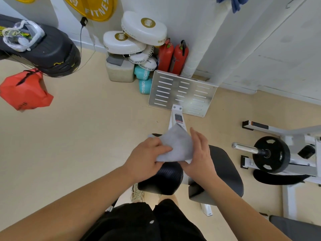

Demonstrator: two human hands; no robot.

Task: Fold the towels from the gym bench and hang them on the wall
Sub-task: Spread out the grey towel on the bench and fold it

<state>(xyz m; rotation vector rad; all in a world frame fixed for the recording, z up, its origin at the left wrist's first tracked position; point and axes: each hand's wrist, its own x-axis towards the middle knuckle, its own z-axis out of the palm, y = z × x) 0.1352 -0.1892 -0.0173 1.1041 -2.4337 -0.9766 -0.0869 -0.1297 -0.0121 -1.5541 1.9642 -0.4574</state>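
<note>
A slotted footplate (182,93) is seen beyond the gym bench (224,171), and a weight plate (271,154) to the bench's right. Above the bench, the grey towel (178,146) is gripped by the curled left hand (147,159); the right hand (199,157) is laid against it, fingers straight.

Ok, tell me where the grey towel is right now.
In the head view the grey towel is at centre, held between the left hand and the right hand, just above the black bench pad and nearer than the metal footplate.
</note>
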